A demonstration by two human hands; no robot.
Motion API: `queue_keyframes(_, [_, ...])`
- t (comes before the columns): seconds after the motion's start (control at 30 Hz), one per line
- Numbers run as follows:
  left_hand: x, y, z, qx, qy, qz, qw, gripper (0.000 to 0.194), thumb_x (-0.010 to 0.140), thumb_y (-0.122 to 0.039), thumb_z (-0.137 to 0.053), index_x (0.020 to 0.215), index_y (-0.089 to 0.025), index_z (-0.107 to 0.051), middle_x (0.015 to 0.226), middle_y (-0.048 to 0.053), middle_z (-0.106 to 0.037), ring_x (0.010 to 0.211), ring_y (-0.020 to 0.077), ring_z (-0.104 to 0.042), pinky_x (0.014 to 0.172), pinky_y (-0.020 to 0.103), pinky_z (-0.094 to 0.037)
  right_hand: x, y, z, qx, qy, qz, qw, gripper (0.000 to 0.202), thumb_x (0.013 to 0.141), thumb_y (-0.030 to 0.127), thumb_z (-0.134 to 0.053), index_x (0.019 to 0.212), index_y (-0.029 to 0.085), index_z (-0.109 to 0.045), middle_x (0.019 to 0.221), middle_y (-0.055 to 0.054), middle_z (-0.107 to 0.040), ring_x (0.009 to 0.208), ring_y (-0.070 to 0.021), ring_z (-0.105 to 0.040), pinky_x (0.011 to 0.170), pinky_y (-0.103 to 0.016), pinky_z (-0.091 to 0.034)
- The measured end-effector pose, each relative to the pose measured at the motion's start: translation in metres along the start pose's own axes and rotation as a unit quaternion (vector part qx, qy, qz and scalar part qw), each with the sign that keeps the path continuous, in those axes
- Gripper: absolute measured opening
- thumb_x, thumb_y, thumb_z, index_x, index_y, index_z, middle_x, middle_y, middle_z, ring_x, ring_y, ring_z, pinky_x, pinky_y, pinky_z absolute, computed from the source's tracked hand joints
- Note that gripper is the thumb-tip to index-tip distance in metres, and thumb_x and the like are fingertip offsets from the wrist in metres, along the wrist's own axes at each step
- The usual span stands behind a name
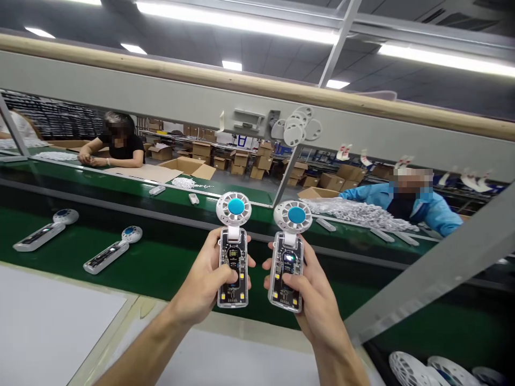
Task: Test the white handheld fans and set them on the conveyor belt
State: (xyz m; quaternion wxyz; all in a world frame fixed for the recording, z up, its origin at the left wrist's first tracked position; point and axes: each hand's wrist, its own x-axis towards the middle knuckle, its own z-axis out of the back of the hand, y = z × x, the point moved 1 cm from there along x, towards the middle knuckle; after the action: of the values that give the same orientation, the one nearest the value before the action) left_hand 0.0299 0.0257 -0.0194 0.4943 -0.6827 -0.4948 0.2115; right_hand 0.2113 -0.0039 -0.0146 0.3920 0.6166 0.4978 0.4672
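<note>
My left hand (209,273) is wrapped round a white handheld fan (233,209), its thumb pressed on the exposed dark circuit board. This fan has a round slotted head with a blue centre. My right hand (311,284) grips a second handheld fan (293,217) of the same kind, thumb on its board too. A small display glows bright on the right fan; the left one's display shows faint digits. Both fans are upright, side by side and apart, above the green conveyor belt (173,279).
Two similar fans (115,252) lie on the belt at left. White fan heads (414,370) sit at lower right, near a slanting grey post (422,279). Across the line, two people work by piles of small white parts (362,212). White discs (295,131) hang on the beam.
</note>
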Motion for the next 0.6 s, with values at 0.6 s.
queue_keyframes(0.6, [-0.0040,-0.0061,-0.0031,0.032,-0.043,-0.007,0.999,0.059,0.074,-0.013,-0.061,0.128,-0.022,-0.041,0.098,0.004,-0.062,0.072,0.0169,-0.064,0.062,0.028,-0.051,-0.0090,0.0042,-0.0047,-0.007,-0.011,-0.008,1.000,0.073,0.083,0.027,-0.064,0.147,0.036,-0.031,0.117,-0.005,-0.064,0.077,-0.0172,-0.064,0.069,-0.032,-0.053])
